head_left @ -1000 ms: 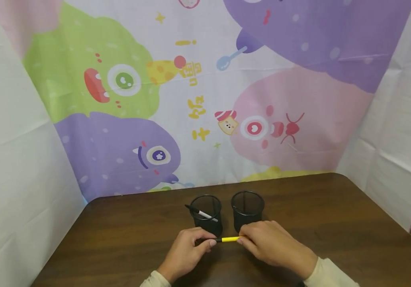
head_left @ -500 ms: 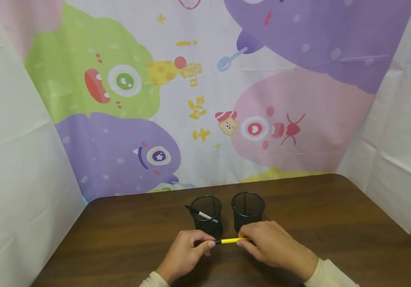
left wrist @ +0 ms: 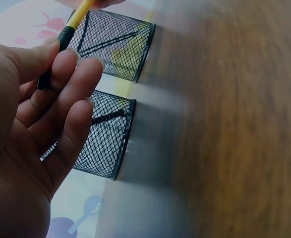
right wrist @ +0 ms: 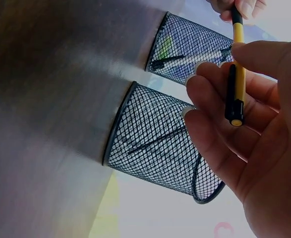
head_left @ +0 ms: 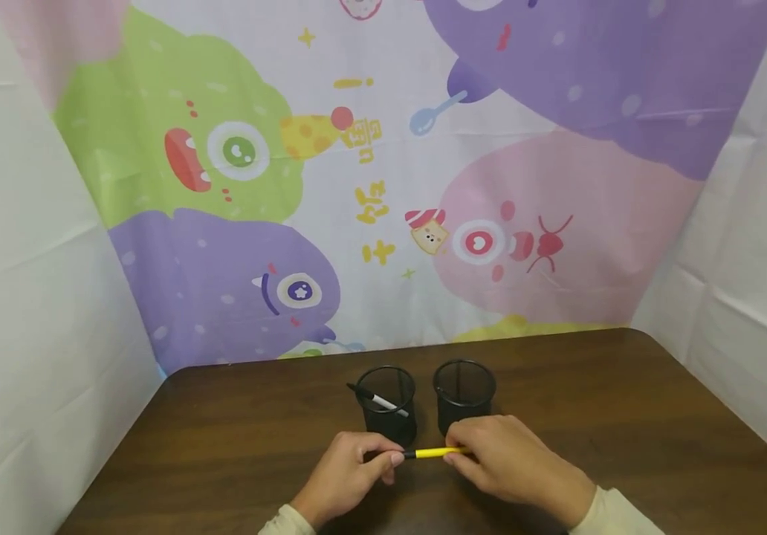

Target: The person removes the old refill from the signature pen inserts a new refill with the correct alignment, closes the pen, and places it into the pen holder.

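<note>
A yellow ballpoint pen (head_left: 430, 452) with a black grip lies level between both hands, just in front of two mesh cups. My left hand (head_left: 348, 469) pinches its black grip end between thumb and index finger. At the other end, my right hand (head_left: 513, 462) holds the yellow barrel with thumb and fingers. The right wrist view shows the black clip (right wrist: 230, 91) on the pen, near the palm. Behind the left hand stands the left black mesh cup (head_left: 390, 428), in which a white pen with a black end (head_left: 377, 400) leans. The right mesh cup (head_left: 464, 412) stands beside it.
The cups stand on a dark brown wooden table (head_left: 236, 438). A cloth backdrop (head_left: 383, 312) with cartoon monsters hangs behind its far edge. White cloth walls (head_left: 22, 312) rise at both sides.
The head view has shifted very slightly. Both hands keep hold of the yellow pen in nearly the same place, and a little more of its yellow barrel shows. The cups stay put.
</note>
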`<state>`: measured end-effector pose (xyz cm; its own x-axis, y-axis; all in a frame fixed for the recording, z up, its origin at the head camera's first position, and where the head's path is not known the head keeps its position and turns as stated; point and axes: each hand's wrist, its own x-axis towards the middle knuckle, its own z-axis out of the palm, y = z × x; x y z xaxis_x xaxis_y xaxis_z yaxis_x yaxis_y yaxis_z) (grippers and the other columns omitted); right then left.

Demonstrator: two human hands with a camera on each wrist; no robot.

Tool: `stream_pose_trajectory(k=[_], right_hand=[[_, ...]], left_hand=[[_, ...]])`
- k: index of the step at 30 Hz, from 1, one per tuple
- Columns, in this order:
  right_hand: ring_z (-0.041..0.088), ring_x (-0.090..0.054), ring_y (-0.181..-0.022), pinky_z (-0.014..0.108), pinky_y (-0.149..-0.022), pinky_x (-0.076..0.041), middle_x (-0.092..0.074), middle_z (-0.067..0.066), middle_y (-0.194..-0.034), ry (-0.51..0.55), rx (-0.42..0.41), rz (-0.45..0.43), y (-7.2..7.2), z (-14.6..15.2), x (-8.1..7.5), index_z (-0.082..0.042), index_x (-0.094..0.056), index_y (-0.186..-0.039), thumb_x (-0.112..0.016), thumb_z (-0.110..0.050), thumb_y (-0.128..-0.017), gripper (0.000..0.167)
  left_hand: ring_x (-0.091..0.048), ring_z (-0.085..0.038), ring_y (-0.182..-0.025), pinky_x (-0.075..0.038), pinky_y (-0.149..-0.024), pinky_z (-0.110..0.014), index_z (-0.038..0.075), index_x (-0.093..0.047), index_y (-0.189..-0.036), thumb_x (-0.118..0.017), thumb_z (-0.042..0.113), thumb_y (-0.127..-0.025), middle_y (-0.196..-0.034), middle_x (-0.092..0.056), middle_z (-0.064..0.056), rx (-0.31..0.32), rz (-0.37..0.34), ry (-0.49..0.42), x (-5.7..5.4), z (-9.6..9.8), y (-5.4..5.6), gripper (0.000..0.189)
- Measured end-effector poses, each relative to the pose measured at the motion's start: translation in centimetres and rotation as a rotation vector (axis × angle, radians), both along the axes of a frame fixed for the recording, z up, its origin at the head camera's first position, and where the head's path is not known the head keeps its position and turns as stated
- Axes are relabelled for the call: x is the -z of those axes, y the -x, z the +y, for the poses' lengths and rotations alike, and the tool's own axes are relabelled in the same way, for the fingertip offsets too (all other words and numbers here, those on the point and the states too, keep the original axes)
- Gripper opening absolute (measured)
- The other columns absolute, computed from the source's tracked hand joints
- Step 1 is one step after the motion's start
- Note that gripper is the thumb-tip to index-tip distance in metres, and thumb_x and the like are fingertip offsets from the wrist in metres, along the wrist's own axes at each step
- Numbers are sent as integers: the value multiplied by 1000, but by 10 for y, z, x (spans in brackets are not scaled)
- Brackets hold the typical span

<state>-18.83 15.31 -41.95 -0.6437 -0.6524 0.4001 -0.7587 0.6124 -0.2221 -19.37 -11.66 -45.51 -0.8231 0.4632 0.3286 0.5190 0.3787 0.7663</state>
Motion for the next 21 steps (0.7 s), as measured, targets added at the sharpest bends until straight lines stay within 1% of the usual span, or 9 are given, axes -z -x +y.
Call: stream_pose_trajectory(k=[4,7,13,17,21], right_hand=[[-3,-43,-58,20,-52,-41,-49,-23,-72,10,0,9,0,1,1,-27,-60,-81,-74,-26,-92,18],[-3,-43,-58,20,-52,-41,-49,-23,-72,16,-6,3,0,1,2,-27,-60,-81,-74,-26,-92,17],[-3,-43,-58,19,-52,-41,-48,-23,-72,39,-19,-7,-2,1,4,-27,-61,-81,-75,-25,-91,17],[-3,-43,-58,18,-52,-41,-48,-23,-72,51,-32,0,-1,1,2,-27,-61,-82,-75,-24,-91,17],[-3,-42,-58,18,-52,-41,-48,-23,-73,45,-37,32,0,1,0,-27,-60,-82,-75,-24,-91,18]], left_hand=[[-66,-4,-64,-54,-63,-24,14,-78,-98,-70,29,-95,-70,-68,11,9,-5,-4,0,0,1,17],[-66,-4,-64,-54,-64,-24,13,-78,-98,-70,28,-95,-70,-68,12,11,-26,-12,0,0,-1,17],[-67,-6,-65,-56,-64,-25,12,-78,-98,-70,26,-95,-73,-70,7,28,-65,-53,2,-1,-3,16],[-67,-6,-64,-56,-63,-25,11,-77,-97,-69,25,-96,-72,-70,7,41,-61,-60,1,-1,-3,16],[-67,-7,-63,-57,-63,-25,9,-77,-98,-69,25,-96,-71,-69,7,46,-62,-65,0,-2,-1,18]])
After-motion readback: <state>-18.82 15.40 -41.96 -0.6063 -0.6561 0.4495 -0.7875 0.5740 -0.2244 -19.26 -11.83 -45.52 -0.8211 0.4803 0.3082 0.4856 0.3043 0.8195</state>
